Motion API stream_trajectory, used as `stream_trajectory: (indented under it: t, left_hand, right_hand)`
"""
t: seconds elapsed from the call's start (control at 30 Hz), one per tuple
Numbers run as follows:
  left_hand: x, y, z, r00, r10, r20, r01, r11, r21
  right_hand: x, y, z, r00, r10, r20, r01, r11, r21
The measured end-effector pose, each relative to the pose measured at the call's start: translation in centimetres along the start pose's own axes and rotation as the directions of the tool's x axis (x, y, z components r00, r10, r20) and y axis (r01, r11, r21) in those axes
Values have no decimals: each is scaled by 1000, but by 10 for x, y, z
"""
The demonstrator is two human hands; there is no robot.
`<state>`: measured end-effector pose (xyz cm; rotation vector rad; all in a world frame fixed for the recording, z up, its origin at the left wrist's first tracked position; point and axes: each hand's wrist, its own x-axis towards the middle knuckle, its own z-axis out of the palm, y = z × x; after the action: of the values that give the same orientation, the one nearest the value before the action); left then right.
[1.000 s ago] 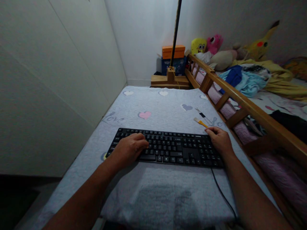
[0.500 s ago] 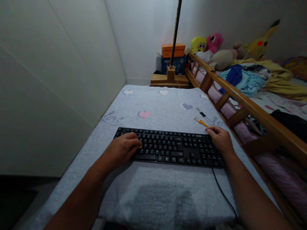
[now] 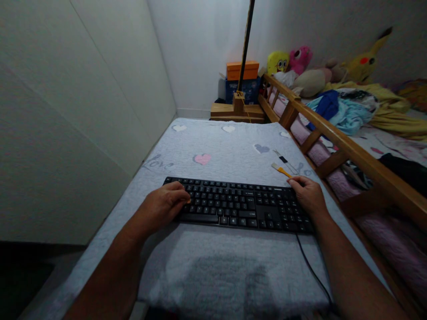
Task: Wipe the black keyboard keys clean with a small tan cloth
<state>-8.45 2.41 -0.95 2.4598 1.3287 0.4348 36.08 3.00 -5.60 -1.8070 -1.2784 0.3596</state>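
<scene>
A black keyboard lies across the patterned cloth in front of me. My left hand rests over its left end with the fingers curled and drawn together. A small pale spot shows at the fingertips, and I cannot make out what is in them. At the upper right corner of the keyboard is my right hand. Its thumb and forefinger close on the handle end of a small yellow brush, whose pale bristles point away to the left. The palm hides part of the keyboard's right edge.
Beyond the brush lies a wire keycap puller with a black grip. A cable runs from the keyboard towards me. Along the right stands a wooden bed rail. An orange box sits at the back, beyond the cloth-covered surface.
My left hand has shifted slightly left along the keyboard, uncovering a few keys. The right hand and the brush stay in place. The view has shifted a little.
</scene>
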Motion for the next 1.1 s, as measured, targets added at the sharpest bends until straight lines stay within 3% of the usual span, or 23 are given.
stream_trajectory:
  t: [0.5, 1.1]
  left_hand:
    - [-6, -8, -8, 993, -120, 4, 120, 993, -5]
    - [-14, -30, -17, 923, -375, -85, 383, 914, 135]
  right_hand:
    - [0, -2, 0, 999, 30, 18, -29, 999, -12]
    - [1, -2, -1, 999, 28, 31, -27, 999, -28]
